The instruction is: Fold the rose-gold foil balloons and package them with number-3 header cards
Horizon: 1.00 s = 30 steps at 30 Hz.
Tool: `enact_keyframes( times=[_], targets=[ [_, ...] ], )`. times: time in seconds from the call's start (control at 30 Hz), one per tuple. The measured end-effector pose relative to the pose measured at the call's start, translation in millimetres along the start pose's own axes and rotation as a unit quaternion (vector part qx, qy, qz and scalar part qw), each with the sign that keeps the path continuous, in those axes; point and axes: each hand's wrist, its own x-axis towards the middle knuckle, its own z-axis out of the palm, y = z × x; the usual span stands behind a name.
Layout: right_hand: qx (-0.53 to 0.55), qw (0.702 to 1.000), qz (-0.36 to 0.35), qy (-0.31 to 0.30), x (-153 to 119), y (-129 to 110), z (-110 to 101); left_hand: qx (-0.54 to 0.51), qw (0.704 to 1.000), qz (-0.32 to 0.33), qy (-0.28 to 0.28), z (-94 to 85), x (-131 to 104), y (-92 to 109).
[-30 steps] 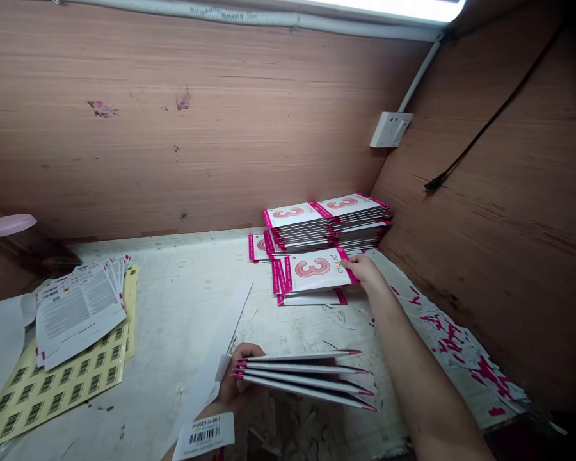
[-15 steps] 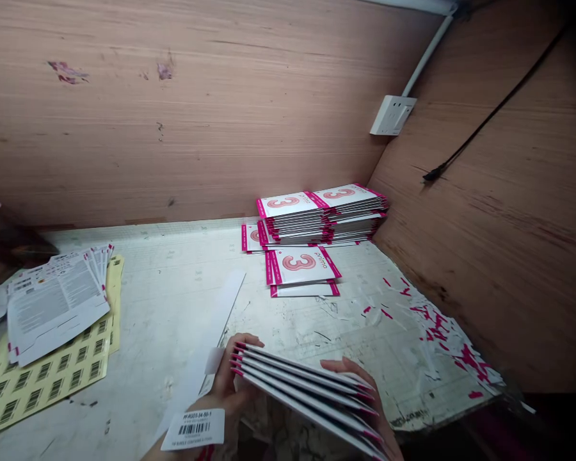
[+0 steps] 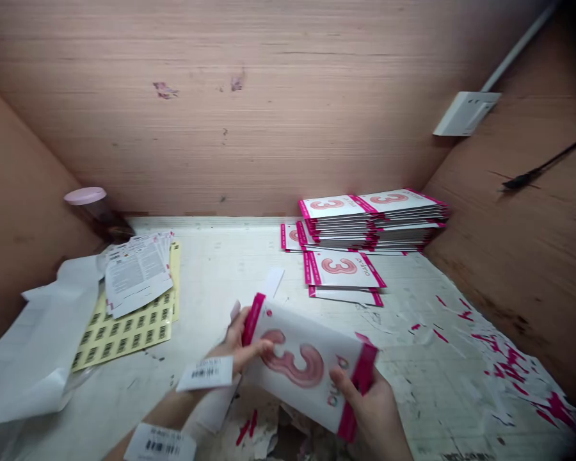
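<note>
Between my two hands is a bundle of flat packets, white with magenta ends and a pink balloon figure "3" on the front. The top one faces me, tilted. My left hand grips the left end, its thumb across the front. At the right end, my right hand is closed with the thumb pressed on the face. White barcode labels hang on my left wrist and forearm. A white strip lies partly hidden behind the packets.
Stacked packets stand against the back wall at right, with a few loose packets before them. Printed sheets lie on yellow barcode label sheets at left, near a pink-lidded jar. Magenta scraps litter the right edge.
The packets have turned from edge-on to showing their front, and sit closer together. My thumbs now rest on the face. The view has swung left.
</note>
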Motion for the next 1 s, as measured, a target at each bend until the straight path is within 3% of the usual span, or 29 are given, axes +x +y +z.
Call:
enact_keyframes(
  times=[0.1, 0.17, 0.23, 0.37, 0.53, 0.8, 1.0],
  targets=[
    [0.077, 0.988, 0.044, -0.127, 21.5, -13.3, 54.9, 0.067, 0.997, -0.037, -0.028, -54.7, 19.2, 19.3],
    [0.082, 0.983, 0.058, -0.153, 35.7, -7.4, 84.6, 0.101, 0.993, -0.051, -0.028, -79.8, 30.0, 26.3],
    [0.061, 0.984, 0.074, -0.151, 46.6, 4.4, 100.3, 0.116, 0.992, -0.05, -0.016, -91.9, 36.2, 26.7],
    [0.013, 0.986, 0.089, -0.142, 59.7, 17.9, 90.3, 0.134, 0.99, -0.026, 0.02, -83.0, 37.7, 10.8],
    [-0.049, 0.979, 0.13, -0.147, 74.4, 4.1, 62.1, 0.13, 0.99, -0.016, 0.044, -60.1, 39.9, -12.9],
    [-0.158, 0.965, 0.133, -0.164, 75.3, -0.8, 86.0, 0.149, 0.989, 0.015, 0.0, -84.3, 57.7, 0.5],
    [-0.372, 0.911, 0.105, -0.146, 90.3, -30.4, 71.6, 0.185, 0.983, 0.015, 0.006, -85.0, 63.5, -4.7]
  ],
)
